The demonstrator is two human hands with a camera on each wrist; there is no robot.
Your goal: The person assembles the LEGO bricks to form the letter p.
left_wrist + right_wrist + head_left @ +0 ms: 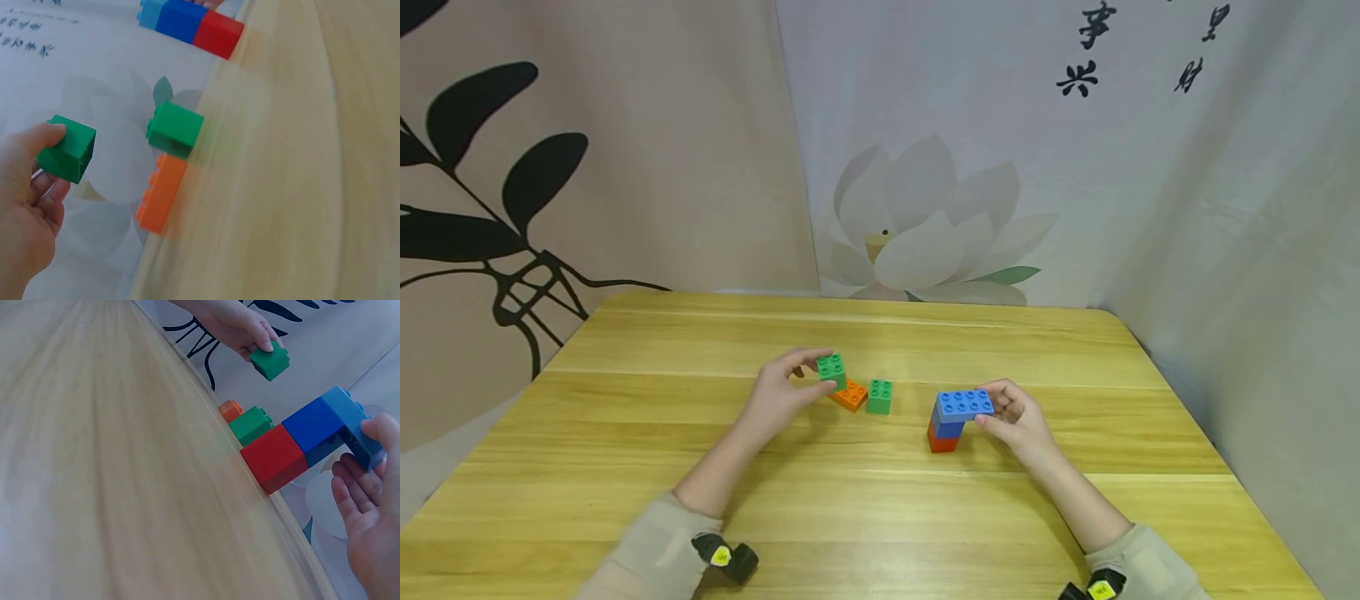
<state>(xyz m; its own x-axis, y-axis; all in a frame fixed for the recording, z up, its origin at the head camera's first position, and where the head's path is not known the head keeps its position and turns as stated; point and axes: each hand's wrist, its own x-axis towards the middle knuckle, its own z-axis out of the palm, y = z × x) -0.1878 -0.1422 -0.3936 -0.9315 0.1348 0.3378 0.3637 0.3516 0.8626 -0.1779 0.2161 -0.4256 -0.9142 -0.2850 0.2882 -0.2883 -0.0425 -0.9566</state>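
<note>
Between thumb and fingers, my left hand [778,396] pinches a green building brick [67,149], lifted above the table. Below it lies a flat orange brick [850,397], and just right of that a second green brick [879,397] stands studs up. My right hand [1018,421] pinches the overhanging right end of a light blue brick [964,404]. That brick tops a stack, with a dark blue brick [314,430] under it and a red brick [274,457] at the bottom, standing on the table.
The wooden table [850,525] carries all the bricks near its middle. Behind it hangs a pale curtain [700,150] with a printed lotus and dark leaves. A dark wrist camera [726,557] sits on the left sleeve.
</note>
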